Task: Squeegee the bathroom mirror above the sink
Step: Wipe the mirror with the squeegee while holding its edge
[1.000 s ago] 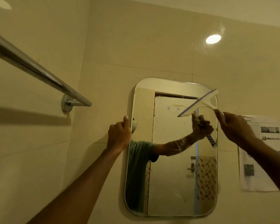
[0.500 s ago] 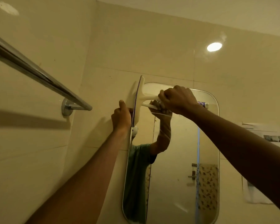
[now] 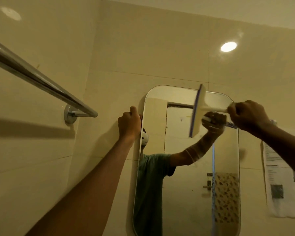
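A tall mirror [image 3: 180,193] with rounded corners hangs on the tiled wall. My left hand [image 3: 129,124] grips the mirror's upper left edge. My right hand [image 3: 247,116] is closed around the handle of a white squeegee [image 3: 198,110]. The squeegee's blade stands nearly upright against the glass, right of the middle near the top of the mirror. The mirror reflects my arm, a green shirt and a door. The sink is out of view.
A chrome towel bar [image 3: 41,82] juts from the left wall at head height, ending close to my left hand. A printed paper sheet [image 3: 278,184] is stuck to the wall right of the mirror. A ceiling light's reflection [image 3: 228,46] shines on the tiles above.
The squeegee has swept from the mirror's top left edge rightward across the upper glass, after first crossing over from the right. My left hand has stayed on the mirror's edge.
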{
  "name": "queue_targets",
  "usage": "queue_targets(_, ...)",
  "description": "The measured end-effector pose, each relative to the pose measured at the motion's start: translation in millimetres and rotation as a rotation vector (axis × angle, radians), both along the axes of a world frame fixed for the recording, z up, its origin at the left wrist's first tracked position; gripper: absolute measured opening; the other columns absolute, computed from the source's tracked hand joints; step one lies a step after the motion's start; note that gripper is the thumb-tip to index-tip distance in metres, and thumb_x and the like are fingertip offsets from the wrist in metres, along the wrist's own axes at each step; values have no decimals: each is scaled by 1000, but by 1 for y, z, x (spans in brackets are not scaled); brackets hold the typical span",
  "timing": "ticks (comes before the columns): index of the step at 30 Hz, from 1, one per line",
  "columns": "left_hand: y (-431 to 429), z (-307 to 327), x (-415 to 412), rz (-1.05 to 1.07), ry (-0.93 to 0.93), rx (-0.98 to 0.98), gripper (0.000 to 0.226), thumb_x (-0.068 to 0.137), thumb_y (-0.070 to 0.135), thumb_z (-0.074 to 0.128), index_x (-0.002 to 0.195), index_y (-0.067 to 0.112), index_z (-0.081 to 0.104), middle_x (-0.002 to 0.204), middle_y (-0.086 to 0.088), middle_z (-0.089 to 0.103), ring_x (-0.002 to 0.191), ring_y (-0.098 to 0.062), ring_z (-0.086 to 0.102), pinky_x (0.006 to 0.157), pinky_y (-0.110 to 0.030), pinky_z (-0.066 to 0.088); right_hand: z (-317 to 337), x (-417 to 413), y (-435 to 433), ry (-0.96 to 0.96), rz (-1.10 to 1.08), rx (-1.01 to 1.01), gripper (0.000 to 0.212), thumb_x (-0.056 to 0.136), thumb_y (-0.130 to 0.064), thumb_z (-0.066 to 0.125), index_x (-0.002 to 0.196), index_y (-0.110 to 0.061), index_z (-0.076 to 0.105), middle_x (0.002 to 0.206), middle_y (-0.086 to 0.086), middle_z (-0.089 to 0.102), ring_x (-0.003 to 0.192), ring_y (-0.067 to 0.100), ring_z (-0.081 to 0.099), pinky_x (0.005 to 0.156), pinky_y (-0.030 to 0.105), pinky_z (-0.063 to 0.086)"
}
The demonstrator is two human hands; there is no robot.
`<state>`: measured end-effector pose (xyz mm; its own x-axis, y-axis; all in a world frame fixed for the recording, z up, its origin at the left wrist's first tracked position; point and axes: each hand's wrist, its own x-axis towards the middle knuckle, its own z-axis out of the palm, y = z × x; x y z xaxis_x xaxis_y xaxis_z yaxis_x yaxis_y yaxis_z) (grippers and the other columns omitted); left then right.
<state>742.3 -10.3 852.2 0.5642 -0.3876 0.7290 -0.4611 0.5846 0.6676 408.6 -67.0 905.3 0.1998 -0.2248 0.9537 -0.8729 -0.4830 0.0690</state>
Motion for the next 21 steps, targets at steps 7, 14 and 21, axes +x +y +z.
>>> queue_targets(7,4,3,3,-154,116,34,63,99,39,21,81,0,68,72,-14,71,59,-25,68,53,-28,53,4,132,36,164,83,-39,50,100,-33,37,51,-22,35,45,-3,35,39,12,31,47,21,26)
queue_targets(14,0,3,3,-139,102,-1,63,96,37,22,80,-2,68,70,-14,70,58,-25,66,52,-28,51,5,22,4,11,-16,58,45,95,-23,43,50,-18,44,48,6,43,47,24,40,49,29,33)
queue_targets(21,3,-2,3,-153,89,-15,60,96,35,24,84,-3,69,75,-17,72,66,-30,69,56,-31,57,9,3,7,-1,-42,7,49,99,-23,42,59,0,57,43,4,39,38,18,31,45,23,29)
